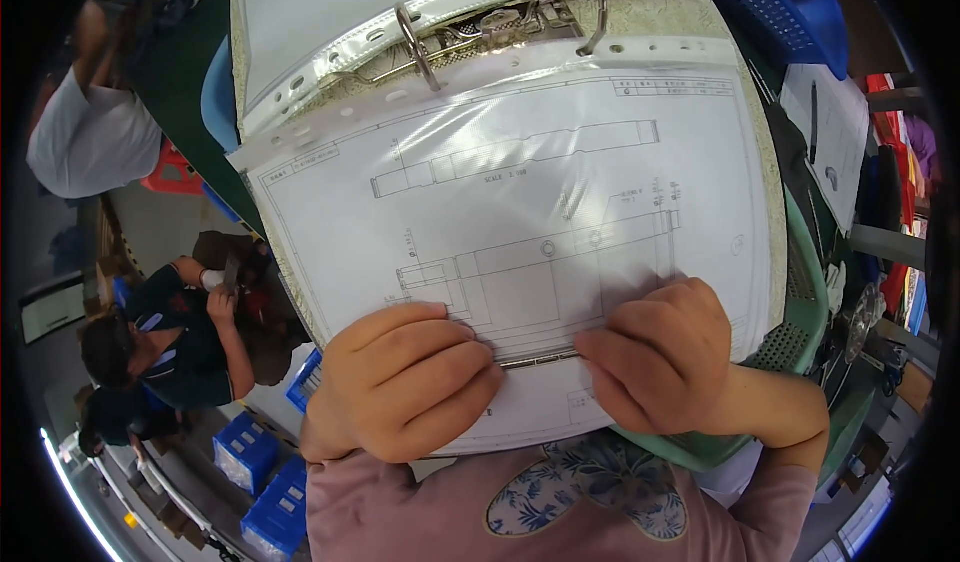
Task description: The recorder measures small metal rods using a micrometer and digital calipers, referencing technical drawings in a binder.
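Note:
An open ring binder (480, 32) lies in front of me, its top page a technical drawing in a clear plastic sleeve (520, 192). My left hand (400, 382) and my right hand (660, 357) rest curled on the lower part of the page, side by side. Between them they pinch a thin metal rod (540, 359) that lies flat across the drawing. The metal rings (500, 22) of the binder stand shut at the top of the page.
A blue plastic crate (780, 7) sits at the upper right, with loose papers (830, 132) below it. A green perforated basket (800, 312) lies under the binder's right edge. To the left, other people sit working, with several blue bins (245, 452) near them.

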Demonstrator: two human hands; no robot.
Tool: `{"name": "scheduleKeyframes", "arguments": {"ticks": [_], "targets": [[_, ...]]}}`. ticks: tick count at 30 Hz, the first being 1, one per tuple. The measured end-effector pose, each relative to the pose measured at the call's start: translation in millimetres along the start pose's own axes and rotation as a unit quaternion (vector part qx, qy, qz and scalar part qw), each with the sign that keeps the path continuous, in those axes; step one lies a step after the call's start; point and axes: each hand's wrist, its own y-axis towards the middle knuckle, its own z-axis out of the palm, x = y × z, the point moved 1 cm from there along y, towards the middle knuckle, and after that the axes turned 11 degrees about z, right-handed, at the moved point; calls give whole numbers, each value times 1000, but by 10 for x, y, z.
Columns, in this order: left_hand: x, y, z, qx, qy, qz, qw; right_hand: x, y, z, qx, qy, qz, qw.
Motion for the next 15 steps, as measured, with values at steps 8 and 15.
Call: {"name": "scheduleKeyframes", "arguments": {"ticks": [8,15], "targets": [[-5,6,7,-6,-2,6,1000,77,-94,-49,24,-21,-131,991],[-20,8,-13,-3,1,-9,1000,90,-93,-5,42,-42,-122,991]]}}
